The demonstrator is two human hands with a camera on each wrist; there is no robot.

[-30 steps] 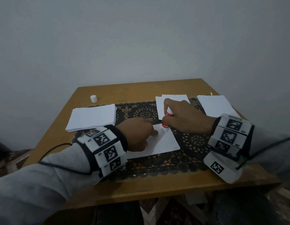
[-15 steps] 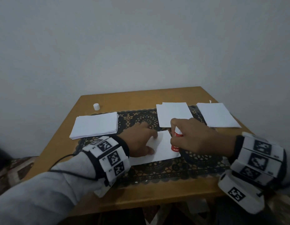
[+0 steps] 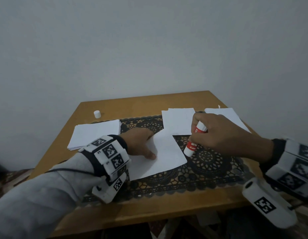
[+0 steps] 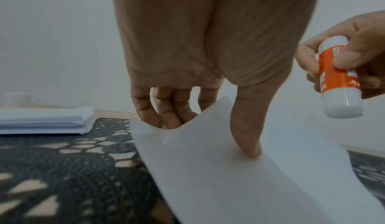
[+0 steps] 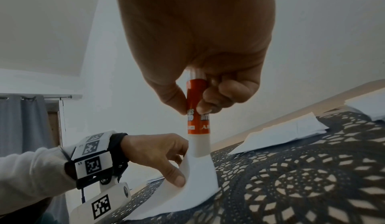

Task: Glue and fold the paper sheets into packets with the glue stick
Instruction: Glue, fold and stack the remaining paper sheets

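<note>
So the left hand (image 3: 139,144) is on the sheet of paper (image 3: 165,157) in the middle of the black lace mat (image 3: 210,163). Thumb is pressed down flat on top, and the other fingers are curled under the sheet's far edge, lifting it up off the mat, so it's pinching the paper. You can see the edge curling up nicely from the left wrist view.

The right hand (image 3: 224,133) has its fingers wrapped round the glue stick (image 3: 193,145), red label with white ends, cap off, held tip-down just off the sheet's right edge. Looks like the tip is clear of the paper, but from the head view I can't really swear to it.

Rest of the worktop (image 3: 149,216): a stack of blank sheets (image 3: 96,133) toward the left edge, a little white cap (image 3: 97,114) near the far left corner, a couple of overlapping sheets (image 3: 177,121) at the far side of the mat, and another white sheet (image 3: 225,112) by the far right corner, partly behind the right hand.
</note>
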